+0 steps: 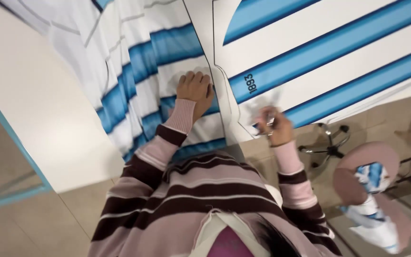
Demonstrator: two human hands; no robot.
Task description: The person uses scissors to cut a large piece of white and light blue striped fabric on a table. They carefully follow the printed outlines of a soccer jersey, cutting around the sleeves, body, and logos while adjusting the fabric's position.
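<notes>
Fabric (139, 71) with blue and white stripes lies spread over a white table (39, 109), and the left hand (194, 90) presses down on it, fingers curled under so the knuckles show, resting right at the cloth's inner edge. Just beside that hand, toward the right one, sits a stiff white panel (329, 52) printed with the same blue stripes; a thin dark outline runs along its near border, and its lower corner reaches down to the right hand (273, 126). The right hand is blurred; its fingers seem drawn together around something small and pale at the panel's corner, but what it pinches cannot be told. Both wrists come out of striped sleeves, pink with dark maroon bands, and the person's chest in the same knit fills the view below the hands. Beyond the right hand, off the table's edge and lower down on the tiled floor, stands a chair base (329, 147) with castors. Farther out on that side is a pink round stool (374, 176) with scraps (372, 204) of striped cloth heaped on it. On the far side of the left hand, the table's edge shows a teal trim (10, 138) above the floor.
</notes>
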